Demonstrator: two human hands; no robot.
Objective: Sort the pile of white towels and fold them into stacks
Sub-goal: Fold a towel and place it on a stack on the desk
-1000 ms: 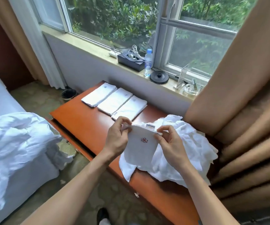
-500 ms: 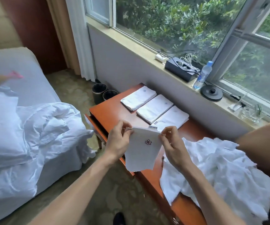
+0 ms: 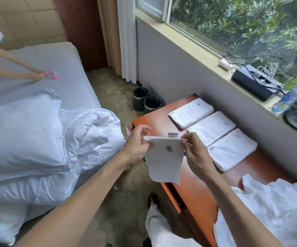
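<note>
**Head view:** A person holds a small white towel (image 3: 163,163) up at the centre of the frame, over the near edge of the orange worktop (image 3: 158,119). The left hand (image 3: 136,148) pinches its top left corner between thumb and fingertips, the other fingers spread loose. The right hand (image 3: 195,156) pinches the top right corner, so each grip is closed on the folded top hem and on nothing else. The cloth hangs limp below, a red emblem facing the camera and a label standing up from the hem. It looks light, soft and floppy, with no stiffness of its own. The corners and hem therefore seem the sound places to take it; held elsewhere it would likely sag and crease. Three folded towels (image 3: 211,127) lie side by side on the worktop at the right of the frame, below the window sill. The unsorted pile (image 3: 272,213) sits on the worktop at lower right.
</note>
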